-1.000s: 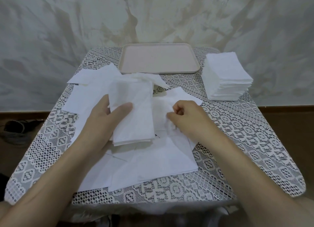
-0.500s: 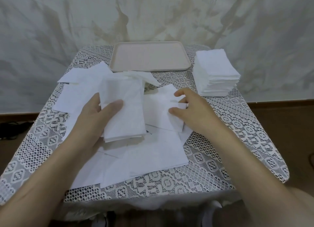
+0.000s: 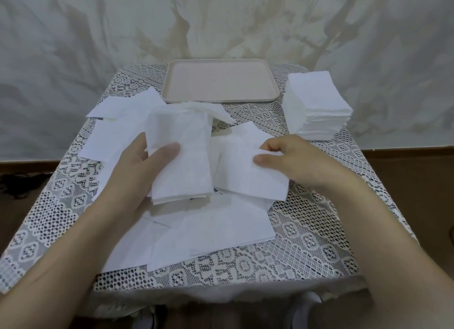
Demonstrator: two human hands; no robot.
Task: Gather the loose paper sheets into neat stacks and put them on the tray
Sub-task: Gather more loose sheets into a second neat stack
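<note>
My left hand (image 3: 137,171) grips a small stack of white paper sheets (image 3: 181,156) just above the table, thumb on top and fingers beneath. To its right, my right hand (image 3: 292,161) pinches the edge of a single white sheet (image 3: 248,178) between thumb and fingers and lifts it off the pile. Several loose sheets (image 3: 208,232) lie overlapping on the lace tablecloth under both hands and out to the left (image 3: 115,134). The pale pink tray (image 3: 221,82) sits at the far edge with nothing on it.
A tall neat stack of white sheets (image 3: 317,105) stands at the back right beside the tray. The small table with its lace cloth (image 3: 309,235) ends close to my body. A marbled wall rises behind it.
My right hand has gone from pressing on the pile to pinching one sheet and raising its edge. My left hand keeps the same stack. The camera has shifted slightly.
</note>
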